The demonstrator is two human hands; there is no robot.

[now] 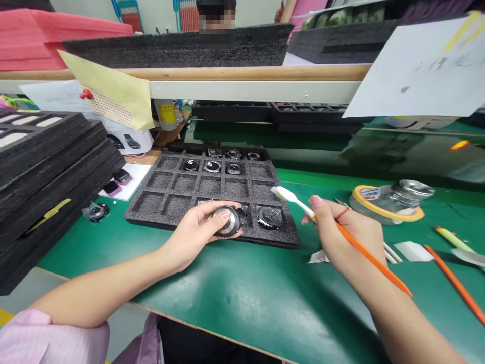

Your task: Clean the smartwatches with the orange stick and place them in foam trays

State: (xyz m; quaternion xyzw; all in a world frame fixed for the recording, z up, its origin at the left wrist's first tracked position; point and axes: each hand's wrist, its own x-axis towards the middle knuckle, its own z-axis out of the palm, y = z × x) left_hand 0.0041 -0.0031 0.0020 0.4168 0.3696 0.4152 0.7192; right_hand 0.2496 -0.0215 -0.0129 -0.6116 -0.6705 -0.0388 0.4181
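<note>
My left hand is closed around a round metal watch case, held just above the front row of a black foam tray with square pockets. My right hand grips a toothbrush with an orange handle and white bristled head, its head pointing left toward the tray's right edge. Several round watch cases sit in the tray's back pockets, and a bagged one lies in the front right pocket.
A stack of black foam trays stands at the left. A tape roll and metal dish sit at the right, with pens beyond. A shelf rail runs overhead; a person sits behind it.
</note>
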